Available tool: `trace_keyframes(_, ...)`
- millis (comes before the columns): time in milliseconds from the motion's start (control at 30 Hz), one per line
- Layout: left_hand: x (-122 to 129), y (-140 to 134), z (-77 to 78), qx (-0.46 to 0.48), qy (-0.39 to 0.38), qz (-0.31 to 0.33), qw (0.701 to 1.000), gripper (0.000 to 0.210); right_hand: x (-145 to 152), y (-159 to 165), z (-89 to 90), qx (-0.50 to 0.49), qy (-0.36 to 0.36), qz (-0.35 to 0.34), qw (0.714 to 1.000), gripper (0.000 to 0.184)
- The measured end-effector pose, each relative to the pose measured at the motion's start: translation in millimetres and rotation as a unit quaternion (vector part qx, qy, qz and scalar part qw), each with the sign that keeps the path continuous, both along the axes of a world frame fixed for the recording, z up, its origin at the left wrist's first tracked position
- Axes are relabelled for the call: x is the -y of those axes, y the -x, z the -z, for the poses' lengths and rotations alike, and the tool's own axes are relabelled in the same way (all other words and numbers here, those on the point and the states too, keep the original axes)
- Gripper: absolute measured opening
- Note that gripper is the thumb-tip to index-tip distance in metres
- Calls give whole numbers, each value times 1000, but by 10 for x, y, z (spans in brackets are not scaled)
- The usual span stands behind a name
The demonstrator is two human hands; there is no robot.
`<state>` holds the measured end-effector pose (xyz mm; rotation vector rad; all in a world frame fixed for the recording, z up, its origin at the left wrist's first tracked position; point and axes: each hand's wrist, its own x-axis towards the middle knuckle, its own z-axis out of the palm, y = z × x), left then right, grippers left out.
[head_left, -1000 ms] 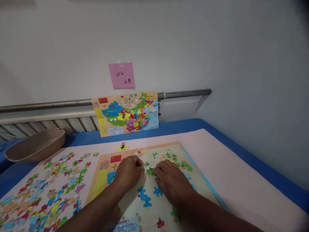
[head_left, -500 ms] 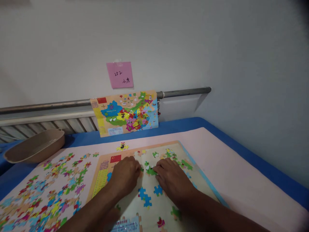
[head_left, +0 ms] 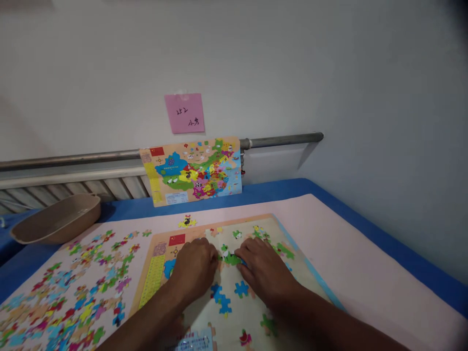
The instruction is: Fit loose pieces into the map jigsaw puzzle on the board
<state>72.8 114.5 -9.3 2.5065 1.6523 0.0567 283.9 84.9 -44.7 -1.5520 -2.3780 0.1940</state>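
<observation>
- the puzzle board (head_left: 234, 312) lay mostly bare on the tabletop (head_left: 365, 263); only a few green and blue clusters were set.
- most loose pieces (head_left: 73, 287) waited in a spread to its left.
- the left hand (head_left: 195, 268) and right hand (head_left: 265, 270) pressed flat, grips closed on nothing, around the green piece (head_left: 229, 257) near the board's upper middle.
- the piece's long axis ran left to right; its facing was unclear.

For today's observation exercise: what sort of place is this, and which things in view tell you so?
Probably a plain indoor room set up as a puzzle table: a puzzle board on a pink mat, loose pieces, a reference map propped against a wall pipe.
</observation>
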Motion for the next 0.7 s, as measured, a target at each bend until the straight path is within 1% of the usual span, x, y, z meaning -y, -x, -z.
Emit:
trace_keyframes(100, 5, 17, 8, 3, 0, -4, 1000, 23, -4, 9, 11, -9, -6, -2, 1000, 10)
trace_keyframes(300, 33, 5, 26, -1, -1, -8, 1000, 24, -1, 58, -22, -21, -2, -16, 1000, 17)
trace_keyframes(500, 49, -21, -11, 0, 7, -8, 1000, 23, -22, 66, -34, -11, 3, -14, 1000, 16)
trace_keyframes(700, 58, -42, 1, 9, 10, -14, 1000, 21, -27, 91, -55, 5, 14, -9, 1000, 13)
